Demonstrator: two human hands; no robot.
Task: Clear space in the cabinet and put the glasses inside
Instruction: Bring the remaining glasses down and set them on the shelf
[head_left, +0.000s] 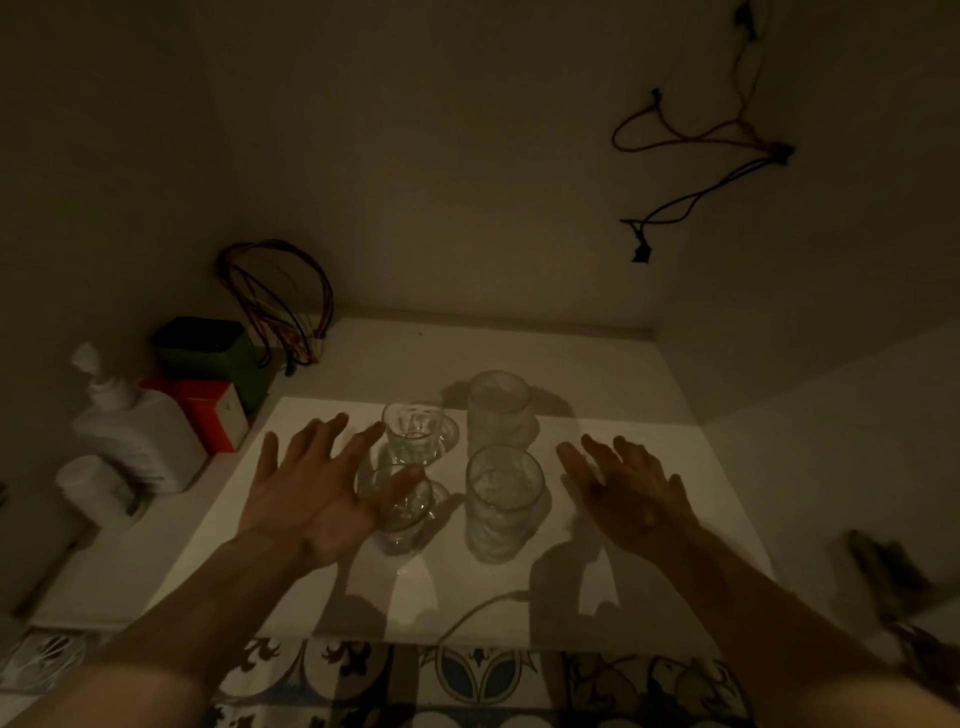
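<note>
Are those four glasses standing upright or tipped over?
Upright. All four glasses stand on the shelf with open rims facing up. They look empty, though the light is dim.

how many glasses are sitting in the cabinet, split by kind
Short clear glasses: 2, far one, near one partly behind the left hand
Tall textured glasses: 2, far one, near one
Total: 4

Dim, warm light from behind; hard forward shadows, blurred bowed edges, perhaps slight grain.
</note>
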